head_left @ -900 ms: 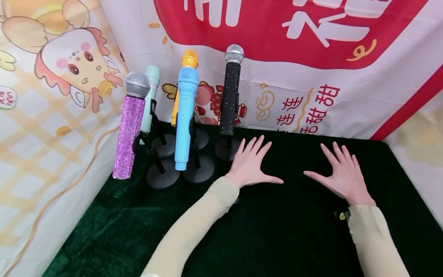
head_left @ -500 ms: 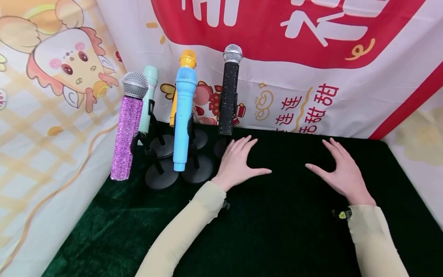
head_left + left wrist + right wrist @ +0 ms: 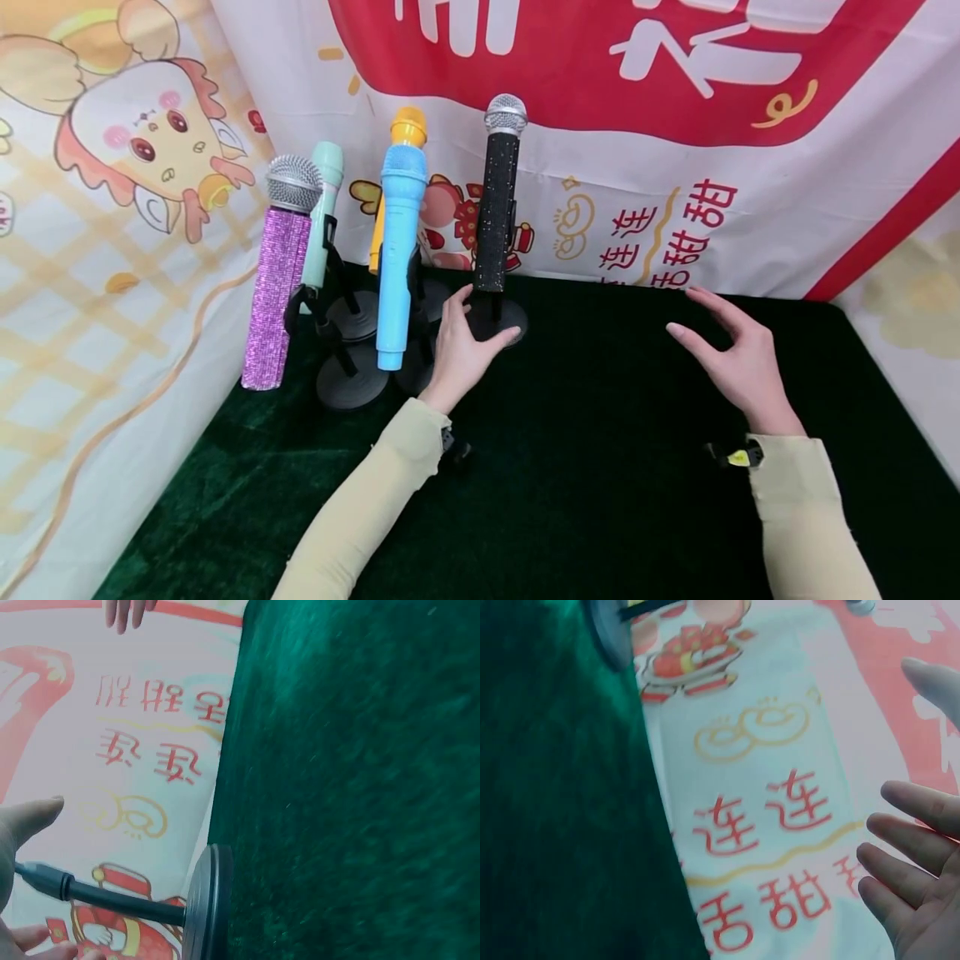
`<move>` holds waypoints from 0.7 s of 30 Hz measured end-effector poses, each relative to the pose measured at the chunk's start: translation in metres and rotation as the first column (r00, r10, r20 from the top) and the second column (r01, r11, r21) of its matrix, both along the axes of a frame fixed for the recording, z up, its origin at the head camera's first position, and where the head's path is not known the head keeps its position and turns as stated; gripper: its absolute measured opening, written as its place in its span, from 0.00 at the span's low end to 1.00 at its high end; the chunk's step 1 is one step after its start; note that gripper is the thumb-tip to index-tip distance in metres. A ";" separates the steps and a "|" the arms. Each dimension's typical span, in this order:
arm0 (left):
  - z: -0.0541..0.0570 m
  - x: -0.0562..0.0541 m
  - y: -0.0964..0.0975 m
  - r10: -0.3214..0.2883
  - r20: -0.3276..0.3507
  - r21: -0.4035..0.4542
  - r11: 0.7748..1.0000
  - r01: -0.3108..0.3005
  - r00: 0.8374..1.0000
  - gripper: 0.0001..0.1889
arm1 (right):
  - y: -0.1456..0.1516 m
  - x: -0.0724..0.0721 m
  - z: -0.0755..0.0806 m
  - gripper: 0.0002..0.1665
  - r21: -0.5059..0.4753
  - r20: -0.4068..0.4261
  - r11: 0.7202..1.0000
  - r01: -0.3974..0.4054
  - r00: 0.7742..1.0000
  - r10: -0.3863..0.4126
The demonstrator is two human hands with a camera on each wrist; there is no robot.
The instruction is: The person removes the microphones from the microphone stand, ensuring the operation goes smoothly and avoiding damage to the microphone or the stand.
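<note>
In the head view my left hand [image 3: 459, 354] is held near the foot of a black glittery microphone [image 3: 497, 208] with a silver mesh head, which stands in a clip on a round-based stand [image 3: 513, 321]. Thumb and fingers are parted, with nothing between them. From the left wrist, the stand's pole [image 3: 127, 902] shows just beyond the fingers, rising from its disc base [image 3: 211, 907]. My right hand [image 3: 738, 367] is held over the right part of the table, fingers apart and holding nothing. Close by the left hand is a light blue microphone [image 3: 401, 267].
On the left stand a purple sparkly microphone [image 3: 276, 300], a mint green one [image 3: 316, 250] and a yellow one [image 3: 409, 127], partly hidden behind the blue one. Dark green cloth [image 3: 600, 492] covers the table. A printed white and red banner [image 3: 585, 167] hangs behind.
My left hand has moved left, from in front of the black microphone's base toward the blue microphone, its fingers bending slightly. My right hand stays near its place, fingers now more bent.
</note>
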State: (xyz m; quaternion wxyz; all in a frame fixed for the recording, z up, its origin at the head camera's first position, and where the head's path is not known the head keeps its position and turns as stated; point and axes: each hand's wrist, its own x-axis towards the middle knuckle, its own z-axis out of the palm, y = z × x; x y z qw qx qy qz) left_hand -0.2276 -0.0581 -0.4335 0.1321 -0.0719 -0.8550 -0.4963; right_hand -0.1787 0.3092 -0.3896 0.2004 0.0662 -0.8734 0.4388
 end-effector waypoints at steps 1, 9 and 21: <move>0.000 -0.003 0.000 -0.001 0.010 0.020 1.000 0.001 1.000 0.49 | -0.003 0.000 0.002 0.31 -0.014 0.004 1.000 -0.004 1.000 0.004; 0.000 -0.033 0.006 -0.075 -0.044 0.156 0.984 0.081 0.996 0.40 | -0.032 -0.007 0.021 0.29 -0.089 -0.030 0.994 -0.063 0.998 0.061; -0.004 -0.060 0.009 -0.016 -0.182 0.105 0.994 0.035 0.983 0.14 | -0.075 -0.017 0.036 0.28 -0.167 -0.094 0.965 -0.204 0.977 0.190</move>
